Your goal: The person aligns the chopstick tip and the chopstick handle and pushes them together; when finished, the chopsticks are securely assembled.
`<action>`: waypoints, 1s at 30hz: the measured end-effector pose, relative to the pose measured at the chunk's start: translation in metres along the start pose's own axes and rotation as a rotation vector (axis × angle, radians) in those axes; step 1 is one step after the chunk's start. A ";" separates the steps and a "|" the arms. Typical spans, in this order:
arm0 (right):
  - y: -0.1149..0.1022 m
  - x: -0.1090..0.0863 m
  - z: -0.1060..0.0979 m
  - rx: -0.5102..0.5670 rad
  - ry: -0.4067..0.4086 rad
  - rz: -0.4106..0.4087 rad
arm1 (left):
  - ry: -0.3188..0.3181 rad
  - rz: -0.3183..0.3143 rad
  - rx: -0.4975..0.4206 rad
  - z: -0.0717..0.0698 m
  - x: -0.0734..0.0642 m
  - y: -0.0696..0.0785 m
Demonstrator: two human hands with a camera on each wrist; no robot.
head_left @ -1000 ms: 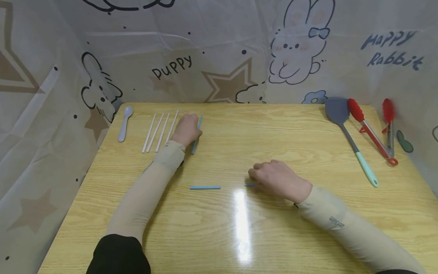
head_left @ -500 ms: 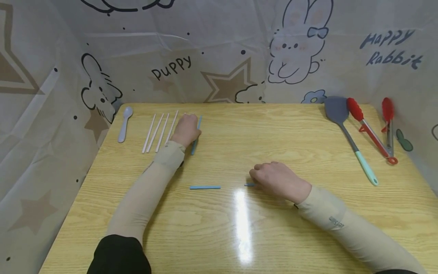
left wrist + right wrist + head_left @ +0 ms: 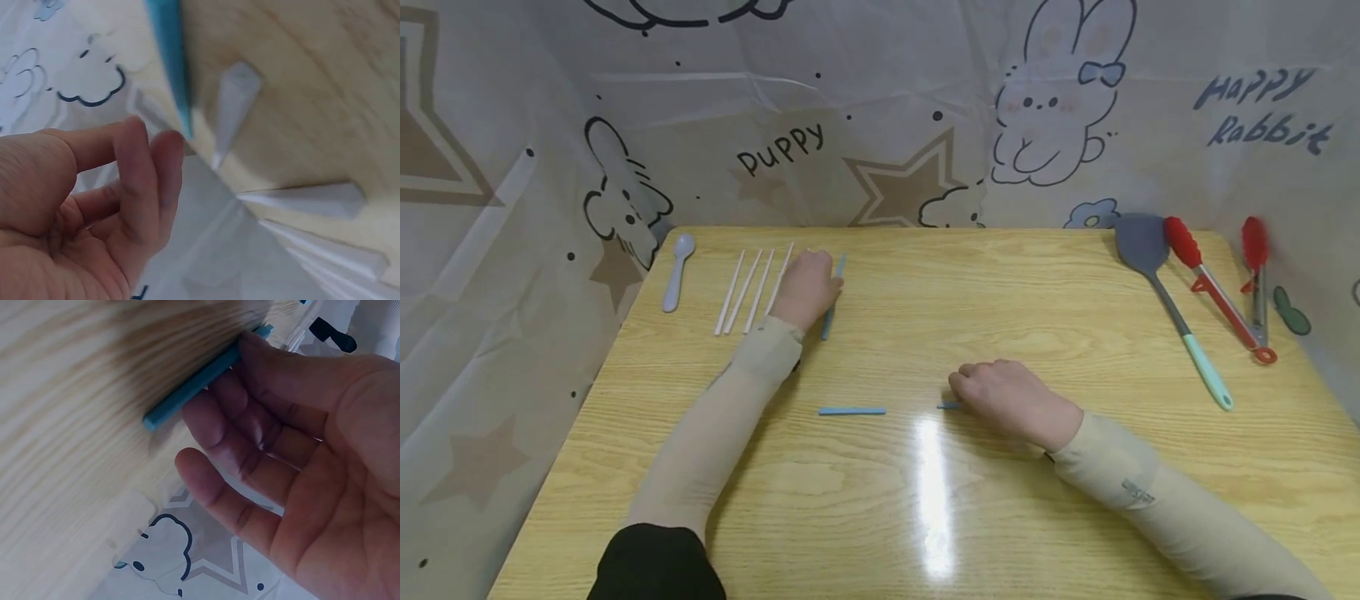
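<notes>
At the back left of the table, my left hand (image 3: 808, 287) hovers over the end of a row of thin white sticks (image 3: 758, 292). Its fingers (image 3: 137, 181) are loosely bent in the left wrist view, with nothing visible held in them. Close beside it lie a white stick (image 3: 239, 103) and a blue stick (image 3: 169, 56). Nearer the middle, my right hand (image 3: 1015, 400) pinches another blue stick (image 3: 200, 381) between thumb and fingers, low at the wooden surface. In the head view the hand covers most of that stick. A third blue stick (image 3: 852, 411) lies crosswise to its left.
A pale spoon (image 3: 677, 275) lies at the far left. To the right are a grey spatula (image 3: 1141, 242) with a mint handle and red-tipped tongs (image 3: 1225, 304). A printed cloth (image 3: 925, 100) stands behind and beside the wooden table (image 3: 820, 517).
</notes>
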State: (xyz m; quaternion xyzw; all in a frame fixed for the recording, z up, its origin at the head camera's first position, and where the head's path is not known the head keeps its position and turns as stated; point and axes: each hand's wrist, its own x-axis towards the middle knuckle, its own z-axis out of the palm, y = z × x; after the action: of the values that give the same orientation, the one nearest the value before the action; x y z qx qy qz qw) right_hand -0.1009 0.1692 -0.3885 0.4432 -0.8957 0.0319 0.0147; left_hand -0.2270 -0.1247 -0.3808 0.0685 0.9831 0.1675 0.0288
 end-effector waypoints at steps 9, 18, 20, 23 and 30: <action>0.000 -0.002 -0.001 -0.008 -0.030 -0.012 | -0.003 0.114 0.098 -0.015 -0.029 0.018; 0.009 0.001 -0.015 0.133 -0.148 0.066 | -0.537 0.322 0.060 -0.025 -0.069 0.033; 0.011 0.002 -0.018 0.158 -0.139 0.069 | -0.581 0.366 0.077 -0.019 -0.080 0.033; 0.014 0.002 -0.021 0.190 -0.119 0.075 | -0.566 0.415 0.101 -0.009 -0.095 0.032; 0.021 0.000 -0.023 0.255 -0.038 0.049 | -0.473 0.511 0.160 0.003 -0.111 0.033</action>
State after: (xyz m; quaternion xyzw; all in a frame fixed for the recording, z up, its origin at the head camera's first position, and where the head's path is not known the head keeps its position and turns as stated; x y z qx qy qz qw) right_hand -0.1172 0.1836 -0.3664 0.4199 -0.8951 0.1375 -0.0596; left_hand -0.1126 -0.1088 -0.3688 0.3512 0.9103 0.0711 0.2073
